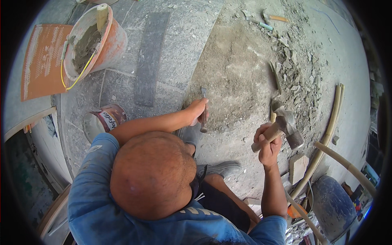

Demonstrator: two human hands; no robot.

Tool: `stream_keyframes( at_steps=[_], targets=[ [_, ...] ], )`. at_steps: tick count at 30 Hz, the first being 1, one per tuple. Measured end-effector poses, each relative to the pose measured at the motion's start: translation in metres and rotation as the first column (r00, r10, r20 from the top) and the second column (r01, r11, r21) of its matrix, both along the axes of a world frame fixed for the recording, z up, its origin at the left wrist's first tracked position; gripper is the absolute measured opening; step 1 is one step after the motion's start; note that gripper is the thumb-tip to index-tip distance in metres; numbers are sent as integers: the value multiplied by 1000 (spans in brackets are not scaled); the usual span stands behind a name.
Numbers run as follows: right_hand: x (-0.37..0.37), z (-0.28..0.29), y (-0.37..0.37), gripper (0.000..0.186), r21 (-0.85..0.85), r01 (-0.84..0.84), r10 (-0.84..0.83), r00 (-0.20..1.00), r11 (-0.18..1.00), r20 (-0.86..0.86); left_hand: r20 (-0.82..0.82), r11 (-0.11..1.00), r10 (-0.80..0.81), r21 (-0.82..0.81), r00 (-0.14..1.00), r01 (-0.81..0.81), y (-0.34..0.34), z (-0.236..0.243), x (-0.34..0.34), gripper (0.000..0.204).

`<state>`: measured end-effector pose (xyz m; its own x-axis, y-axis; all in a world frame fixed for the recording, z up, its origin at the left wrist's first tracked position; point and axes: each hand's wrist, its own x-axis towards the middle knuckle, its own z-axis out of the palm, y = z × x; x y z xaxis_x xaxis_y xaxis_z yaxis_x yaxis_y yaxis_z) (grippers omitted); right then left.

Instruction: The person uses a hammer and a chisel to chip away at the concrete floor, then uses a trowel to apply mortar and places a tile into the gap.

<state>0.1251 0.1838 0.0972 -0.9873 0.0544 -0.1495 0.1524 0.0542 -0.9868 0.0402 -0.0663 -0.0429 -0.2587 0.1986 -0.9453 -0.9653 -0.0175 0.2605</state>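
Neither my left hand nor my right hand shows. A crouching co-worker (94,175) in a blue shirt fills the lower middle, seen from above. Their left hand (197,108) grips a steel chisel (204,124) over a rough patch of broken, dusty floor (228,65). Their right hand (267,149) holds a hammer (292,132) by its wooden handle, raised to the right of the chisel. Behind the hammer a trowel-like metal tool (275,81) lies by a strip of rubble (288,53). More hand tools (277,18) lie at the top of the rubble.
A mortar bucket (110,53) with a yellow handle stands upper left beside an orange board (43,65). A paint tin (94,126) sits by the co-worker on grey tiles (118,90). Bamboo poles (332,118), a tile piece (298,167) and a blue drum (330,204) are at right.
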Motion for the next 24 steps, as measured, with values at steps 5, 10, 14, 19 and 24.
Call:
stream_keyframes(
  at_steps=[5,10,14,19,24],
  targets=[
    [-12,33,15,26,-88,-132,151,956,987,251,-96,996,-87,15,992,89,-5,11,-6,17],
    [-42,73,70,44,-619,-333,574,784,712,238,-244,1000,-3,-26,970,-3,-2,43,-9,34],
    [-62,101,87,36,-353,-259,375,872,899,314,-81,970,170,189,982,-152,-28,38,-7,52],
    [-25,42,124,16,497,-173,28,958,850,286,-69,925,264,300,962,-232,-23,60,13,60],
    [-39,23,132,19,431,-274,145,940,860,308,-234,813,317,565,919,-137,-30,84,27,62]
  ],
)
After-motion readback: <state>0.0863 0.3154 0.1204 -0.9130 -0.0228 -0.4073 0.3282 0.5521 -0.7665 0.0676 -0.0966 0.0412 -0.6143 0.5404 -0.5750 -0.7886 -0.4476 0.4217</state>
